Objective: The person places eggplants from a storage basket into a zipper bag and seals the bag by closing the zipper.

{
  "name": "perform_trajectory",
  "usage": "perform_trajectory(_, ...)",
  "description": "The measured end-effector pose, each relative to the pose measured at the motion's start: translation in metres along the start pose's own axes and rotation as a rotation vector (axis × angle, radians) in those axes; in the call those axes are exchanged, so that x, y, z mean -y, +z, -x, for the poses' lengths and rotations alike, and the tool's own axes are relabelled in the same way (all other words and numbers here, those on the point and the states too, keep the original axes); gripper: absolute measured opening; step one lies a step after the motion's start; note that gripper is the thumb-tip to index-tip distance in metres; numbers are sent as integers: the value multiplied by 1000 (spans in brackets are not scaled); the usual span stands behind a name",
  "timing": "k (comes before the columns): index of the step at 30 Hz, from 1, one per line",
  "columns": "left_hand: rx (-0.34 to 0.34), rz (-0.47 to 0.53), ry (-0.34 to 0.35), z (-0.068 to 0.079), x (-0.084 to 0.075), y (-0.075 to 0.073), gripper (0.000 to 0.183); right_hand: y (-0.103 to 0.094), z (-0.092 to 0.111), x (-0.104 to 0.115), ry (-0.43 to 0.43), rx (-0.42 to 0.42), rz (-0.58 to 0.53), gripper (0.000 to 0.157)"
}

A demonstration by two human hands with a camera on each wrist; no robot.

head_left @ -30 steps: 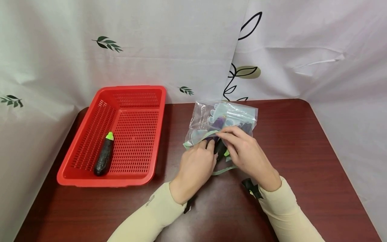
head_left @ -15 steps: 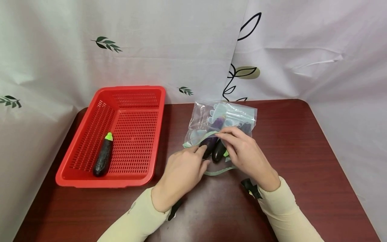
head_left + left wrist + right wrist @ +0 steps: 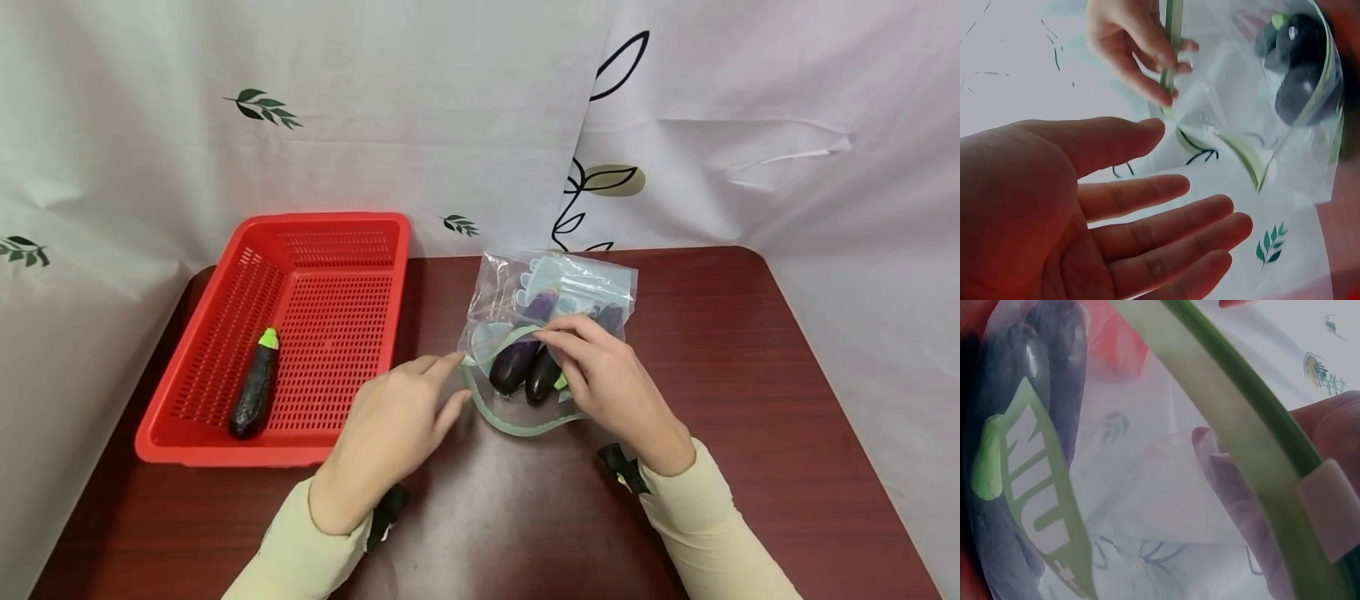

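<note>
A clear plastic bag (image 3: 491,283) with a green-edged mouth lies on the table, its mouth spread toward me. Inside it, several long dark eggplants (image 3: 513,367) lie side by side; one shows a bright green cap (image 3: 988,456). My right hand (image 3: 615,379) pinches the upper green edge (image 3: 1172,37) and holds it raised. At the bag's left corner is my left hand (image 3: 390,421), index fingertip right at the green edge in the head view. The left wrist view shows that hand (image 3: 1141,231) with fingers extended and nothing in its grasp.
A red perforated basket (image 3: 330,350) stands at the left, close to my left forearm. One dark eggplant (image 3: 255,392) with a bright green end rests in it. White patterned cloth (image 3: 450,125) hangs behind and beside the brown table (image 3: 750,400).
My left hand has come out of the bag mouth and moved left to its corner, baring the eggplants' near ends. My right hand keeps pinching the bag's edge in the same spot.
</note>
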State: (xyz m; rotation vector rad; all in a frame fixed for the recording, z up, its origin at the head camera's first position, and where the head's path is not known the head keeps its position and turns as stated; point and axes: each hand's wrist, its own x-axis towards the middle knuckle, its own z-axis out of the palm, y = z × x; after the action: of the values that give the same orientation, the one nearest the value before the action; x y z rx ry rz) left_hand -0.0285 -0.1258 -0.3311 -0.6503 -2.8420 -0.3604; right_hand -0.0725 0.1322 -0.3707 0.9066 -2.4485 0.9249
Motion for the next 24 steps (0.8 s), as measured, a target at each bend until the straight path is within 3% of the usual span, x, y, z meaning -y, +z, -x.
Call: perform_trajectory(24, 28, -8, -61, 12, 37, -21, 45, 1, 1, -1, -8, -5, -1, 28)
